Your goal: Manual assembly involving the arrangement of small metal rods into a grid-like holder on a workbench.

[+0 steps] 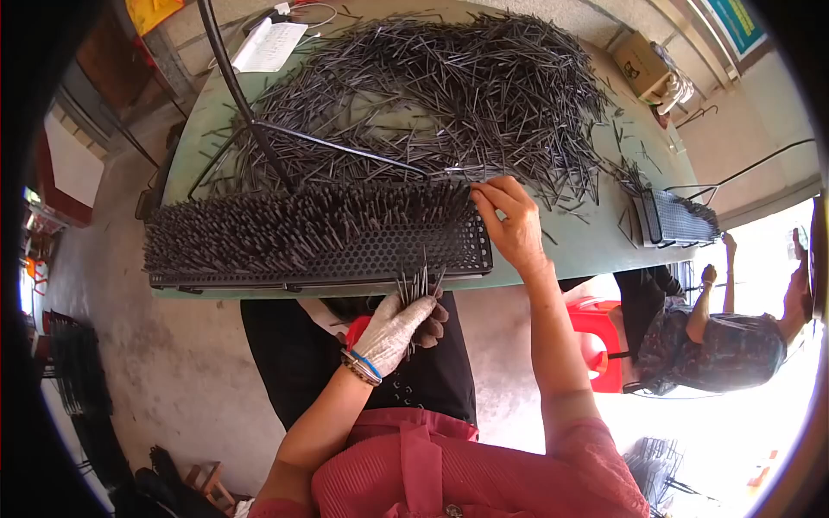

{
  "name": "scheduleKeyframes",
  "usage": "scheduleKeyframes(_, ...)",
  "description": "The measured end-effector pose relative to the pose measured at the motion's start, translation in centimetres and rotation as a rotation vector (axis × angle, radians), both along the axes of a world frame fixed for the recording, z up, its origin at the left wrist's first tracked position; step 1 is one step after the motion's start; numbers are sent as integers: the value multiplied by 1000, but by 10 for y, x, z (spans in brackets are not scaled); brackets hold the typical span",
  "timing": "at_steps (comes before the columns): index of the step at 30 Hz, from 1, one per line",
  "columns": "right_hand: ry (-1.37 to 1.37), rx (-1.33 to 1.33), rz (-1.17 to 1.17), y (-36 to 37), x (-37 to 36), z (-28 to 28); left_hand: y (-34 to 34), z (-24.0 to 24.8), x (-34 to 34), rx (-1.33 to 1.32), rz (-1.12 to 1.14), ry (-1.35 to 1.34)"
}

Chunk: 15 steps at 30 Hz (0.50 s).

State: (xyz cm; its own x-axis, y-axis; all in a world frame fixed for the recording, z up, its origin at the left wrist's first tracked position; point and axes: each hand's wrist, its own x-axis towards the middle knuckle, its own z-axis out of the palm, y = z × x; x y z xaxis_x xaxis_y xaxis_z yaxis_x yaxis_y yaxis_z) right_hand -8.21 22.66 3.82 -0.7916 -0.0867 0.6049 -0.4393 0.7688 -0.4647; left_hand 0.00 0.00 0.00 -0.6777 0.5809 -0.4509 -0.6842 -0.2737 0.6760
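Bare concrete floor (518,371) and pale walls surround a pale green desk (600,233) that spans the upper middle of the frame. Across its near edge, from left to just right of centre, lies a long black perforated metal rack (380,250), its long axis running left to right, bristling with upright or leaning rods except for a bare strip along its front and right part.

Just below that bare strip, the left hand (401,324), in a white knit glove with brownish fingertips, is closed around a small bunch of thin dark-grey rods (420,283), their tips pointing up the frame toward the rack. The bare right hand (511,216) is at the rack's upper right corner, thumb and forefinger drawn close together; whether a rod sits between them I cannot tell. From those fingers, the bunch lies down and to the left, with the perforated strip between; the left hand is nearer to its front edge.

Counted, there are two perforated racks, the second, smaller-looking black rack (682,217) being at the right beside one co-worker (725,350); one held bunch; one wide heap of loose dark rods (518,95) at the top; one open white notebook (269,45), upper left; one brown cardboard box (642,65), upper right. Single rods are too many to count.
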Motion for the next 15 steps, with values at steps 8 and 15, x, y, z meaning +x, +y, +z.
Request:
scheduleKeyframes(8,15,32,-118,0,7,-5,1,-3,-1,40,18,-27)
scheduleKeyframes(15,-167,-185,-139,-18,20,10,-1,2,-1,11,2,0)
